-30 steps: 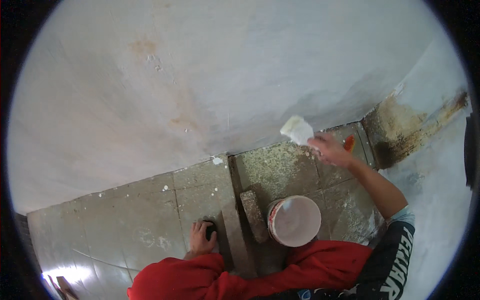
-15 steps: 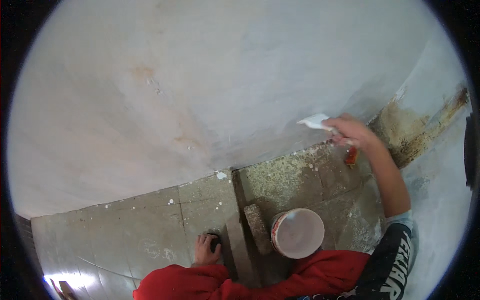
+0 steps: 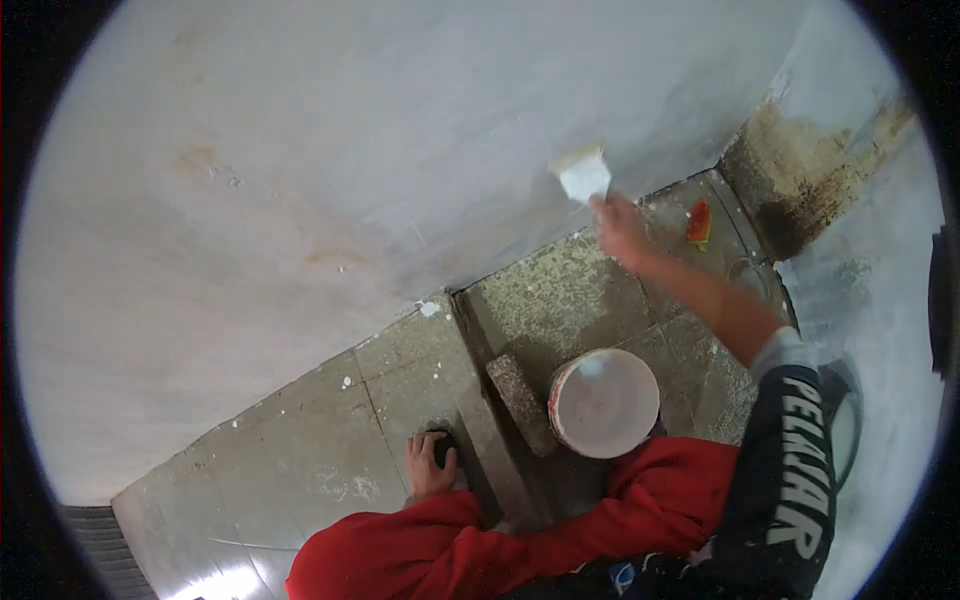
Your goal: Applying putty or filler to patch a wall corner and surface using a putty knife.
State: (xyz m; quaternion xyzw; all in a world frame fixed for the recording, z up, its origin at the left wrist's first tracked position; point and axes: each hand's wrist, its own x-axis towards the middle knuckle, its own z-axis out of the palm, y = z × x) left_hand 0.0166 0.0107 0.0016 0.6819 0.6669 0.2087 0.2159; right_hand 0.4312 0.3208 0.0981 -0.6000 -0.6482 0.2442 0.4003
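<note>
My right hand [image 3: 622, 232] is closed around the handle of a wide flat paintbrush [image 3: 583, 178]. The brush head is white with a tan edge and lies against or very close to the pale wall [image 3: 400, 130], just above the floor line. Low in the view, beyond my red-clothed leg, my left hand [image 3: 431, 468] curls its fingers over a small black rounded thing [image 3: 442, 449] at the raised floor; its kind does not show. Between my arms stands a whitish bucket [image 3: 605, 405] with red marks on its side, its inside pale.
A rough oblong block [image 3: 522, 402] lies left of the bucket, beside a step edge [image 3: 485, 410]. A small red and yellow object [image 3: 699, 224] rests on the tiles near the corner. Brown stains mark the side wall [image 3: 800, 185]. White spatters dot the tiled floor [image 3: 290, 400].
My right hand has swung the paintbrush leftward along the wall, and its head has turned upward. The whole view has shifted and tilted. My left hand keeps its hold.
</note>
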